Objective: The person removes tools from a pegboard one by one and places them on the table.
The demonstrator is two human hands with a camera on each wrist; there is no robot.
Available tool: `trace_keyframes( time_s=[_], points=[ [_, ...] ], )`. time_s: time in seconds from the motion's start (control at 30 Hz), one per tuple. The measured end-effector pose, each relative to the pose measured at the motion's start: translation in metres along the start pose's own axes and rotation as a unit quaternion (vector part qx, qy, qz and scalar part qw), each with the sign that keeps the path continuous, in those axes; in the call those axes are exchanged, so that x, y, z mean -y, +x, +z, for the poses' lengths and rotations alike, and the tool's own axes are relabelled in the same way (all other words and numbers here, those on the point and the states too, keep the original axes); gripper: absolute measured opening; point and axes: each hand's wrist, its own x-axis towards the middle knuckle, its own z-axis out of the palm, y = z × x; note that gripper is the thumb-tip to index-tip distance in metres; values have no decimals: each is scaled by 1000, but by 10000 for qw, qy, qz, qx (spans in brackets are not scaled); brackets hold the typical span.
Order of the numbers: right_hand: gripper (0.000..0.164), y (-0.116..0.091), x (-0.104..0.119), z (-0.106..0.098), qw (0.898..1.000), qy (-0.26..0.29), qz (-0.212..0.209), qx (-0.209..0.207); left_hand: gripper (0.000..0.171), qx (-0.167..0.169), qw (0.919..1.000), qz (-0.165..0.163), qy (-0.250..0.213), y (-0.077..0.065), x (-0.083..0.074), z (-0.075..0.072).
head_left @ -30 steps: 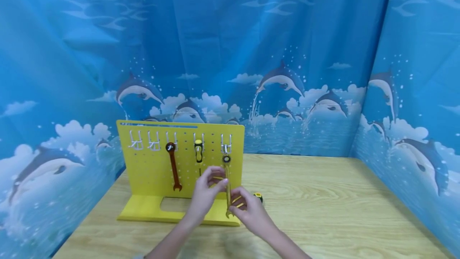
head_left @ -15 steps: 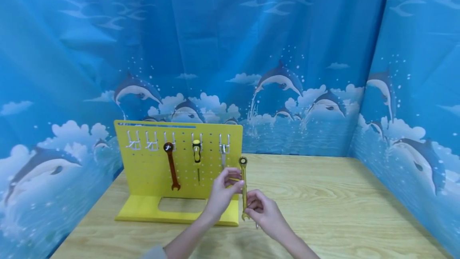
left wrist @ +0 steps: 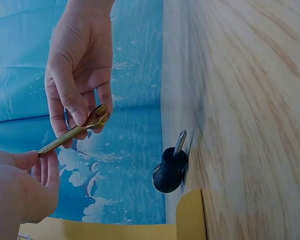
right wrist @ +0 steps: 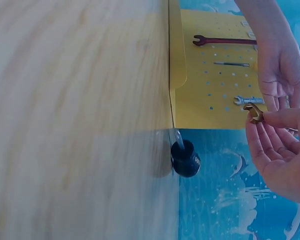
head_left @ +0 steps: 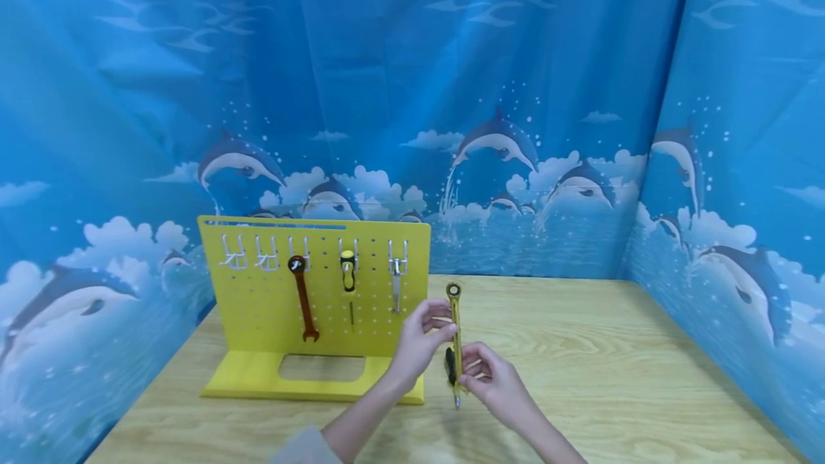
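Observation:
Both hands hold a gold combination wrench (head_left: 456, 321) upright, just past the right edge of the yellow pegboard (head_left: 258, 321). My left hand (head_left: 419, 346) pinches its shank between thumb and fingers. Lower down, my right hand (head_left: 499, 382) pinches the open-jaw end, its thumb lying on the metal in the left wrist view. The ring end points up, free of any hook. Behind the wrench on the table is a stubby black screwdriver (left wrist: 169, 170), partly covered by it in the head view.
On the pegboard's hooks hang a red-brown wrench (head_left: 304, 299), a yellow-and-black screwdriver (head_left: 348, 272) and a silver wrench (head_left: 396, 288). Two hooks at the left hold nothing. The board's flat base (head_left: 251, 374) stands on the wooden table (head_left: 612, 356), before a blue dolphin curtain (head_left: 567, 92).
Both hands have carried the gold wrench rightward, from in front of the rightmost hook to beyond the board's edge. The silver wrench behind it has come into sight.

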Motion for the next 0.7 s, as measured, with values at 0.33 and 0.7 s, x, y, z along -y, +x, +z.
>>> trace_keyframes(
  time_s=[0.33,0.7],
  points=[
    [31,0,-12,-13,9995,49,316,18,56,279,9989,-373,-85,17,13,8],
    [37,0,-25,-22,9966,373,734,-24,66,588,9951,-749,-274,36,32,13]
  ],
)
